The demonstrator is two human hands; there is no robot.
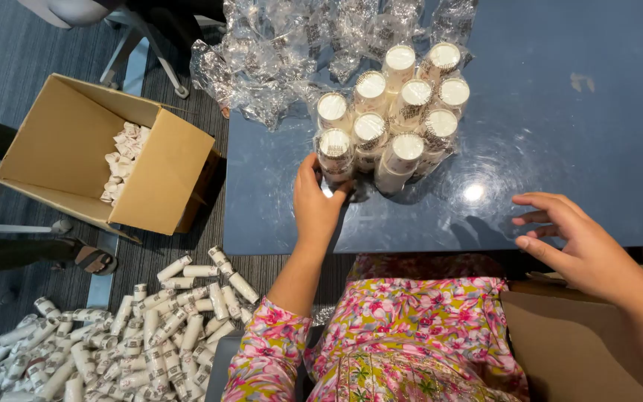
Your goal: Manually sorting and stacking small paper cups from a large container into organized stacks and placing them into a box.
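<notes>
Head view: left hand [315,199] pinches a wrapped roll [335,154], fingertips hidden behind it; right hand [576,240] hovers spread over the table [560,134] edge, bare tabletop beyond.

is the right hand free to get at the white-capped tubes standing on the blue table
Probably yes. The right hand hovers open and empty at the blue table's near edge, with bare tabletop between it and the standing tubes; the left hand only touches the nearest one.
</notes>
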